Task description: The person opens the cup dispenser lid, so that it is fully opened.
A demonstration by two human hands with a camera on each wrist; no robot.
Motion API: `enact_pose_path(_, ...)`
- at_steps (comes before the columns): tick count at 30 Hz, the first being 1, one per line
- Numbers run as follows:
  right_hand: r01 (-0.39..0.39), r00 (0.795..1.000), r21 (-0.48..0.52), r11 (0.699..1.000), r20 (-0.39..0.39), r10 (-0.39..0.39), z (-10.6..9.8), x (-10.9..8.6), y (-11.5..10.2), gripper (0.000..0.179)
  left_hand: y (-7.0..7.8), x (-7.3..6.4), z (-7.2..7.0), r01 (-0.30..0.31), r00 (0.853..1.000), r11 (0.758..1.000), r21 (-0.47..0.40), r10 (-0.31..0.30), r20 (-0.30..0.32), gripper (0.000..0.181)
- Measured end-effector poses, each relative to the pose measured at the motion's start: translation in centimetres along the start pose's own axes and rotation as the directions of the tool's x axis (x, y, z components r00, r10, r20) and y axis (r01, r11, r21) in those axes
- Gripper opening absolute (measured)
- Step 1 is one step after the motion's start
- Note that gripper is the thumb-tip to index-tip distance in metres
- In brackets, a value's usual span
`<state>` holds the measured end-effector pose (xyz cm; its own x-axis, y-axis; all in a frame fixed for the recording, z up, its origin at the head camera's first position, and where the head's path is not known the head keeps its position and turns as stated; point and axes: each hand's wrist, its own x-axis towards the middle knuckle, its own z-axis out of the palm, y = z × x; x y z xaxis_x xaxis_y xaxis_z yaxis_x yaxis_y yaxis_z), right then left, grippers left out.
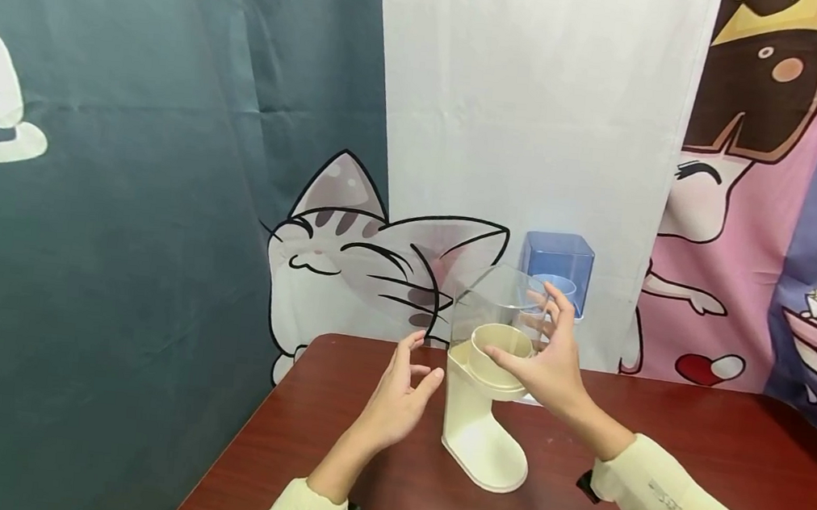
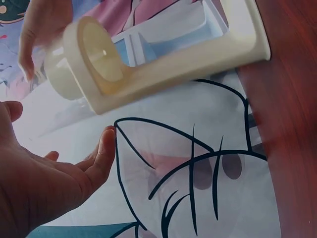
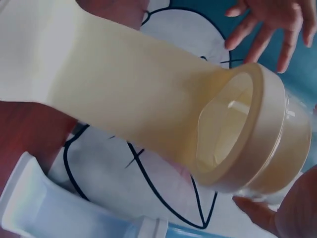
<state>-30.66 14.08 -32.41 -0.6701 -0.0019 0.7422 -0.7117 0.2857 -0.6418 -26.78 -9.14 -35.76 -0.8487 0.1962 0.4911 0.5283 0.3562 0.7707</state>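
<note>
A cream dispenser [image 1: 485, 448] stands upright on the table, with a clear angular container [image 1: 473, 309] above its stand. Inside the container's lower part sits a round cream cup-like piece [image 1: 497, 358], open at the bottom in the right wrist view. My right hand [image 1: 552, 365] grips the container from the right, thumb across the front and fingers around the far side. Just left of the dispenser is my left hand [image 1: 396, 396], fingers spread and holding nothing. The left wrist view shows its fingertips [image 2: 108, 136] close below the dispenser's upper ring [image 2: 81, 64].
Behind the cream dispenser stands a second one with a blue see-through container [image 1: 558, 256] and a pale stand [image 3: 54, 203]. Both are on a dark red-brown table [image 1: 625, 444]. A printed cloth backdrop [image 1: 539, 96] hangs right behind the table's far edge.
</note>
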Motion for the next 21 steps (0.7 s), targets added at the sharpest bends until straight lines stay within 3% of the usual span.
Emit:
enact_pose_path(7, 0.065, 0.993, 0.135, 0.989, 0.091, -0.078, -2.4, -1.1, -0.2, 0.116, -0.3, -0.4, 0.5, 0.002, 0.999, 1.000, -0.004, -0.002, 0.047, 0.059)
enact_pose_path(11, 0.126, 0.976, 0.308, 0.943, 0.130, -0.173, -3.4, -1.6, -0.1, 0.113, -0.6, -0.6, 0.8, 0.011, 0.996, 1.000, -0.019, -0.009, 0.092, 0.059)
enact_pose_path(15, 0.161, 0.939, 0.466, 0.870, 0.200, -0.281, -4.3, -1.5, 0.0, 0.111, -0.7, -0.6, 1.0, 0.003, 0.993, 0.999, -0.042, 0.002, 0.119, 0.059)
enact_pose_path(21, 0.147, 0.873, 0.594, 0.791, 0.298, -0.386, -5.2, -0.5, 0.9, 0.111, -0.6, -0.6, 1.5, -0.011, 0.983, 0.996, -0.086, 0.026, 0.184, 0.064)
